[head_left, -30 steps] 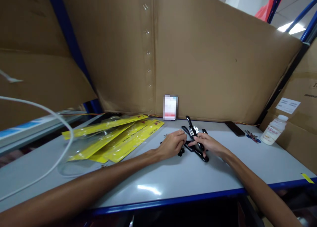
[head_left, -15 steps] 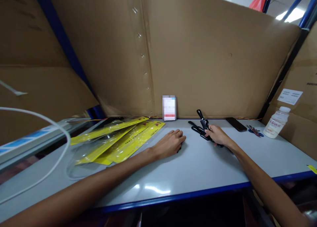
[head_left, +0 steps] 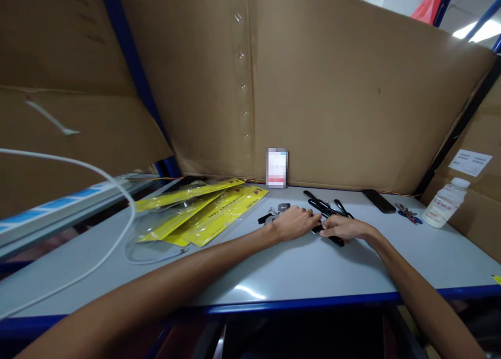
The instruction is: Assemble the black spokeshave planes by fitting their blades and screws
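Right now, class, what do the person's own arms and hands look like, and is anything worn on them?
The left hand and right hand wear no gloves. No watch or bracelet shows at either wrist. The left forearm and right forearm are sleeveless where visible.

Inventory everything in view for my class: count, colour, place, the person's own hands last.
Table: one, grey, blue-edged, foreground
Cardboard panels: at least three, brown, behind and beside
Tools: several, black, right of centre
Small parts: several, dark and silvery, left of tools
Flat packs: several, yellow and clear, table's left
Lit screen: one, whitish, against back panel
Phone-like slab: one, black, right rear
Keys: one bunch, mixed colours, beside slab
Bottle: one, whitish, right end
Cable: at least one, white, left
Strip: one, white-and-blue, left edge
Posts: several, blue, left and right
Label: one, white, right panel
Bag: one, red, upper right
Light: one, white, upper right
Left hand: one, bare, at tools
Right hand: one, bare, at tools
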`<state>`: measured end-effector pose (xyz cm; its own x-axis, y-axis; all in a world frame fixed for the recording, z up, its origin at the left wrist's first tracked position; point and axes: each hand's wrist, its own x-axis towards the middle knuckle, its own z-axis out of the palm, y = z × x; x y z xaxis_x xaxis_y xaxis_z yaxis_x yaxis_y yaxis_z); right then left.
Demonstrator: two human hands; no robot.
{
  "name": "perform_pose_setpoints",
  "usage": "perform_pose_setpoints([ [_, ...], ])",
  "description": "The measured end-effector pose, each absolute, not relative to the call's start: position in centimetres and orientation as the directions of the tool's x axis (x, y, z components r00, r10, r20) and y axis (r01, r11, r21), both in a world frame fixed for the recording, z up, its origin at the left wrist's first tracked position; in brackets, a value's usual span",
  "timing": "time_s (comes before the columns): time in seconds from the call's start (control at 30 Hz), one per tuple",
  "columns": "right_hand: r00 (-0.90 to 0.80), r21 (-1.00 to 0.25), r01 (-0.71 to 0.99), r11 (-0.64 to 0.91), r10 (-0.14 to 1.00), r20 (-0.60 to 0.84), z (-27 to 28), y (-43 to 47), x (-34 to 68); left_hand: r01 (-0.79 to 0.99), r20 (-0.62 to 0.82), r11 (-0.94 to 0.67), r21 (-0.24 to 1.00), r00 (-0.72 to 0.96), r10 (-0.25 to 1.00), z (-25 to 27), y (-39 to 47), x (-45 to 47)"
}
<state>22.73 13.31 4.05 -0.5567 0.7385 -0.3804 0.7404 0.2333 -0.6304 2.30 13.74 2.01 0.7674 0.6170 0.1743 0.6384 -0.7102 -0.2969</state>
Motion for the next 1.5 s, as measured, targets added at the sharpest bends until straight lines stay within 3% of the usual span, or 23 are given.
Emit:
perform_pose_setpoints([
  [0.13, -0.556, -0.569, 0.768, 0.296, 0.749, -0.361, 4.2, 13.6, 22.8, 0.580, 0.153, -0.768, -0.272, 0.814, 0.560, 1.7, 15.0, 1.9],
  [0.33, -0.555, -0.541, 0.779, 0.318, 0.751, -0.358, 4.1, 13.8, 22.7, 0.826, 0.278, -0.563, -0.025, 0.546, 0.790, 1.3, 14.0, 3.4],
  [0.43, -0.540, -0.531, 0.788, 0.311, 0.763, -0.355, 3.8, 13.9, 22.7, 0.832, 0.313, -0.554, 0.009, 0.524, 0.792, 1.2, 13.6, 3.4],
  [0.57, -0.564, -0.572, 0.763, 0.301, 0.742, -0.362, 3.5, 14.1, 22.8, 0.644, 0.299, -0.763, -0.054, 0.739, 0.603, 1.2, 13.9, 1.9],
  [0.67, -0.569, -0.575, 0.760, 0.304, 0.740, -0.360, 3.5, 14.1, 22.9, 0.578, 0.301, -0.808, -0.112, 0.795, 0.527, 1.2, 14.3, 1.1],
  [0.9, -0.555, -0.577, 0.766, 0.283, 0.744, -0.372, 3.8, 13.9, 22.9, 0.582, 0.260, -0.786, -0.209, 0.808, 0.530, 1.8, 14.4, 1.0],
  [1.3, -0.558, -0.586, 0.761, 0.279, 0.743, -0.370, 3.9, 13.8, 23.0, 0.563, 0.271, -0.787, -0.251, 0.822, 0.501, 1.2, 15.4, 0.8],
  [1.5, -0.565, -0.601, 0.752, 0.270, 0.734, -0.377, 3.8, 13.8, 23.0, 0.576, 0.321, -0.803, -0.153, 0.797, 0.511, 1.1, 15.2, 0.7],
])
